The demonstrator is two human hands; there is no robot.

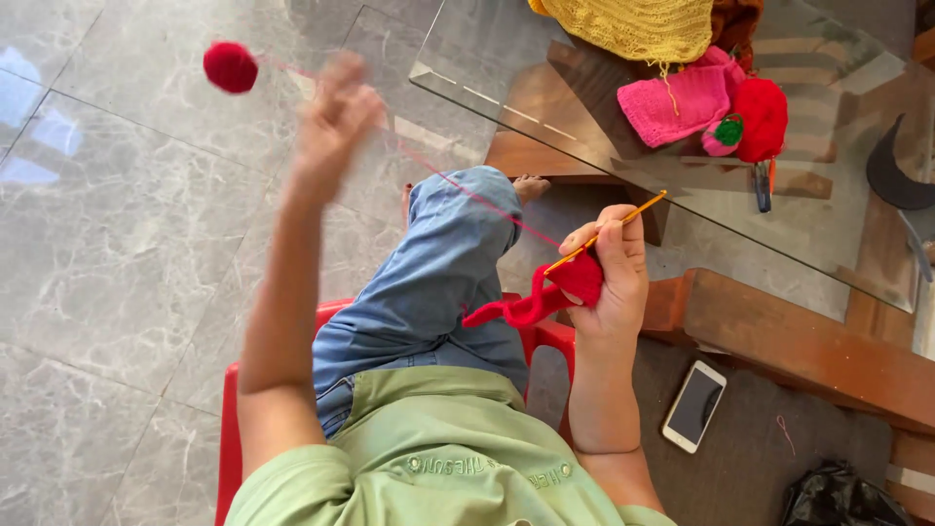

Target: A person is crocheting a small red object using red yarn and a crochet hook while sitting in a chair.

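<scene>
Grey marble floor, glass table (545, 88) beside. Right hand (612, 273) clenched red crochet piece (545, 292) and hook (604, 232) near table's edge; soft, light, best pinched at stitches. Left hand (336, 117) blurred, grip unclear, near yarn ball (231, 66).

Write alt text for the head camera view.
A seated person's right hand holds a red crochet piece and a yellow hook, while the blurred left hand lifts red yarn running to a ball on the floor. Knitted items lie on a glass table.
</scene>
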